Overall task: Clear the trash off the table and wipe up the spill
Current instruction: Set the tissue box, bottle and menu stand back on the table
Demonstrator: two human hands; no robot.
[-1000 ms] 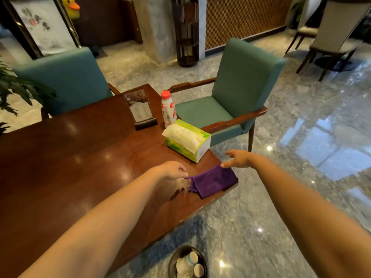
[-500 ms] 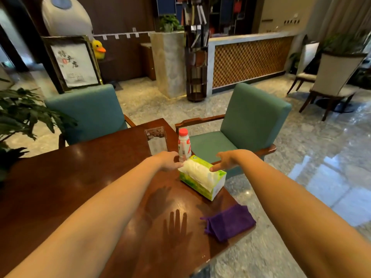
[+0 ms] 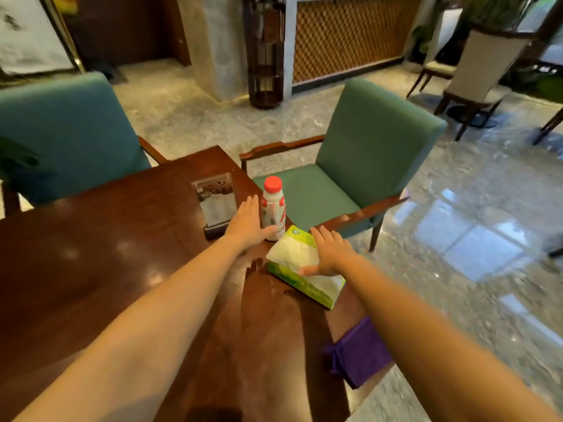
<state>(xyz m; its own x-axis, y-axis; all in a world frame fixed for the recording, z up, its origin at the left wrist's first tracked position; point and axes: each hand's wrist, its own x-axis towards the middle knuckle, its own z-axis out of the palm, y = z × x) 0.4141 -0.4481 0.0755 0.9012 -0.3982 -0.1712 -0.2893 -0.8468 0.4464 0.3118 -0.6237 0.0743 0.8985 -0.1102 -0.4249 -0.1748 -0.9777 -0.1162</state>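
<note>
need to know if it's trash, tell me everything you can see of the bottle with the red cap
The bottle is small, white and plastic-looking, with a red screw cap on and red markings, too blurred to read. It stands upright near the table's far right corner, between the acrylic sign holder and the tissue pack. The left hand lies against its left side, thumb at its base.

Two bare forearms are seen, uncovered from the lower frame edge to the wrists; no sleeve is seen on them. The left hand [image 3: 248, 223] and the right hand [image 3: 330, 254] are ungloved. Nothing is worn on the wrists or fingers as far as can be seen. The outlines are slightly softened by motion blur.
</note>
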